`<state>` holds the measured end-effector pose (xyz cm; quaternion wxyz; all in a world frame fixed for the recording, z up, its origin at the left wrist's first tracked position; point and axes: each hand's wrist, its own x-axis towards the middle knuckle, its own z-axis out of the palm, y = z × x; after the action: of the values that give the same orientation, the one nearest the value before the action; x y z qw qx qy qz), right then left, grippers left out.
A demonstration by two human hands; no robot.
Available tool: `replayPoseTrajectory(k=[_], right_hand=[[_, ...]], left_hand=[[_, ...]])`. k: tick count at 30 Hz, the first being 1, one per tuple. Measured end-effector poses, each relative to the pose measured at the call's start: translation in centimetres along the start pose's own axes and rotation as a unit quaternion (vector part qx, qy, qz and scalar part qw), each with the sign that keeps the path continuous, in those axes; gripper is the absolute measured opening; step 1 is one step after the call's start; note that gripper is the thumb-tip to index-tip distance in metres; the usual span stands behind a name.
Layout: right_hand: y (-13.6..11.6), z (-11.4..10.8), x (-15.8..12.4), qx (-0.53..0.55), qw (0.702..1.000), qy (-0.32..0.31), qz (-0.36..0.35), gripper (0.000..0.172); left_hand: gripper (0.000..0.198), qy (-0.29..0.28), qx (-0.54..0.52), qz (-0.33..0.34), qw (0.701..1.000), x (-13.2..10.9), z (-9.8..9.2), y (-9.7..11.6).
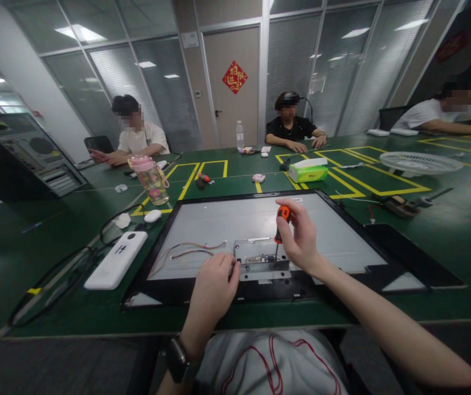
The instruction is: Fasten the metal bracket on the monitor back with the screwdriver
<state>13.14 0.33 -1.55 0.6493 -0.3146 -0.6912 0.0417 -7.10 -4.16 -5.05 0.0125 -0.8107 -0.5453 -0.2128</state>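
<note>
My right hand [301, 236] is closed around the orange and black handle of a screwdriver [284, 214]. The screwdriver stands nearly upright, its tip down at a metal bracket [242, 249]. That bracket is fixed to the back of a large flat display panel [326, 225], grey with a black frame, lying on the table. At the bracket's left end rests my left hand [214, 277], its fingers curled in; a small dark bit shows by the thumb, too small to name. Thin cables [192, 246] with small plugs lie on the panel left of the bracket.
A white power bank [116, 260] and black cables lie left of the panel; a pink-lidded bottle [150, 181] stands behind them. Beyond are a tissue pack [308, 170] and a white fan grille [420, 163]. A black slab [412, 255] lies right. Several people sit around the table.
</note>
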Motion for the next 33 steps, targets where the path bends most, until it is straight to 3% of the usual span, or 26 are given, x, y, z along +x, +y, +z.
replayPoseTrajectory(k=[7, 18, 23, 27, 33], right_hand=[[-0.2, -0.1, 0.3, -0.066, 0.995, -0.025, -0.068, 0.029], [0.1, -0.1, -0.2, -0.054, 0.996, -0.05, -0.053, 0.029], [0.7, -0.3, 0.0, 0.051, 0.995, -0.074, 0.044, 0.02], [0.6, -0.9, 0.6, 0.143, 0.973, -0.106, 0.146, 0.015], [-0.5, -2.2, -0.6, 0.295, 0.926, 0.002, 0.237, 0.011]], left_hand=[[0.016, 0.005, -0.004, 0.005, 1.0, 0.1, -0.1, 0.0], [0.016, 0.005, -0.002, 0.001, 1.0, -0.1, 0.1, 0.0], [0.016, 0.001, 0.005, -0.002, 1.0, 0.0, 0.0, 0.2], [0.017, 0.013, 0.003, -0.001, 1.0, 0.0, -0.2, 0.3], [0.018, 0.027, 0.003, 0.0, 1.0, -0.2, -0.1, 0.2]])
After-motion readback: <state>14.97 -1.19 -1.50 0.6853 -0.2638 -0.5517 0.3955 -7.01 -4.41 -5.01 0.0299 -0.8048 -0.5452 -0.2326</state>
